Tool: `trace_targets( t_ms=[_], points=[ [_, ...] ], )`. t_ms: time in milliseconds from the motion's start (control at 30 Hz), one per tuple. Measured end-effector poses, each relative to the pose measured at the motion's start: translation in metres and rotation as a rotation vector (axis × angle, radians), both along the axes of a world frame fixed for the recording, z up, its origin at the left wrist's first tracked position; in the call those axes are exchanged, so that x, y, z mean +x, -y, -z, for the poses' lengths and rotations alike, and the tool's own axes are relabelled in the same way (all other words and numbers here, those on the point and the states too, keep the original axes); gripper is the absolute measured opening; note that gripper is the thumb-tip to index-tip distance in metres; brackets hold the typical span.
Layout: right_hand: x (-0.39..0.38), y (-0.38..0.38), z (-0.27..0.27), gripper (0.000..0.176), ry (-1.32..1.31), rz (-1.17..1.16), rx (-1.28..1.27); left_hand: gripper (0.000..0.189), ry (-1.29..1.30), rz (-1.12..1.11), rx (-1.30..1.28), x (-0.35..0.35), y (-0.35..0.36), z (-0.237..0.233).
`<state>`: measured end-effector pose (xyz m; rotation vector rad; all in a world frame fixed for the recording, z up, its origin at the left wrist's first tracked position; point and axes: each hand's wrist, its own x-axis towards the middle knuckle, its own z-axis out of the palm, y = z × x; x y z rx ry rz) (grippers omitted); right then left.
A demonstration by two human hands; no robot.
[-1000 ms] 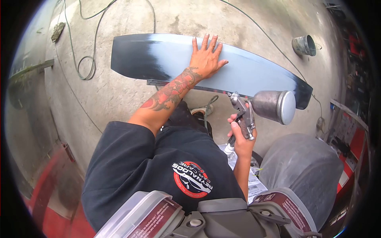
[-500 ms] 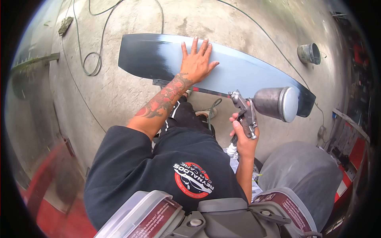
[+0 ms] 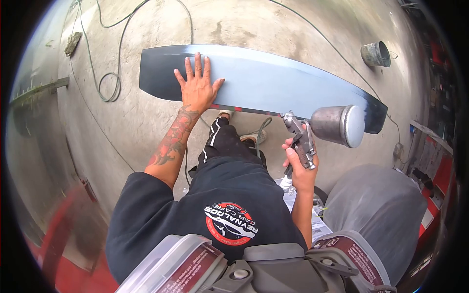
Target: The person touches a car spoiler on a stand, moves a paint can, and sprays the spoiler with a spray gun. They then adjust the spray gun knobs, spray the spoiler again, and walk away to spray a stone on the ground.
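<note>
A long curved panel (image 3: 273,78), pale grey-blue with black ends, lies across the view in front of me. My left hand (image 3: 198,88) rests flat over its left part, fingers spread, near where the pale area meets the black. My right hand (image 3: 304,168) is wrapped round the handle of a spray gun (image 3: 304,144). The gun's metal cup (image 3: 337,125) sticks out to the right, overlapping the panel's right part from my viewpoint. A white fitting (image 3: 287,183) shows below the gun's handle.
Hoses (image 3: 117,73) loop over the concrete floor (image 3: 146,117). A bucket (image 3: 376,53) stands at the upper right. A grey covered shape (image 3: 373,210) is close by on my right, with printed papers (image 3: 317,227) beside it. My respirator (image 3: 273,266) fills the bottom edge.
My left hand has shifted left along the panel, from its pale middle toward the black end. The right hand keeps its grip on the spray gun, nearly still.
</note>
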<state>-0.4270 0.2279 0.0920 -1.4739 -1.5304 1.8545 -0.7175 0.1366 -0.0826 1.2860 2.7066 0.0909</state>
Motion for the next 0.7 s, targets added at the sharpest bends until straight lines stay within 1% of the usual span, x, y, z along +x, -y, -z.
trace_targets(
  t_ms=[67, 167, 267, 333, 400, 433, 467, 533, 567, 667, 700],
  points=[
    [0.0, 0.004, 0.002, 0.064, 0.01, 0.008, 0.002, 0.08, 0.045, 0.095, 0.038, 0.016, -0.014, -0.002],
    [0.003, 0.004, -0.003, 0.065, 0.037, 0.044, -0.01, 0.08, 0.122, 0.313, 0.112, 0.054, -0.049, -0.009],
    [0.009, 0.015, -0.006, 0.062, 0.0, 0.082, -0.04, 0.081, 0.127, 0.456, 0.067, 0.071, -0.054, -0.022],
    [0.01, 0.022, -0.009, 0.061, -0.012, 0.063, -0.037, 0.08, 0.077, 0.371, 0.031, 0.057, -0.041, -0.019],
    [0.01, 0.023, -0.012, 0.059, -0.02, 0.034, -0.065, 0.079, -0.017, 0.226, -0.024, 0.033, -0.023, -0.012],
    [0.011, 0.025, -0.007, 0.06, -0.066, 0.011, 0.009, 0.078, -0.034, 0.125, -0.076, 0.013, -0.01, -0.01],
    [0.016, 0.027, -0.002, 0.06, -0.069, 0.009, 0.036, 0.077, -0.053, 0.052, -0.114, 0.001, -0.014, -0.009],
    [0.021, 0.031, 0.004, 0.06, -0.077, -0.069, 0.068, 0.076, -0.045, 0.103, -0.118, 0.0, -0.021, -0.014],
    [0.023, 0.032, 0.002, 0.061, -0.084, -0.053, 0.045, 0.076, -0.042, 0.125, -0.122, 0.002, -0.027, -0.016],
    [0.026, 0.033, 0.002, 0.062, -0.114, -0.03, 0.142, 0.075, 0.019, 0.239, -0.091, 0.019, -0.057, -0.024],
    [0.029, 0.032, -0.003, 0.065, -0.092, -0.053, 0.051, 0.073, 0.014, 0.273, -0.089, 0.026, -0.066, -0.024]
  ],
)
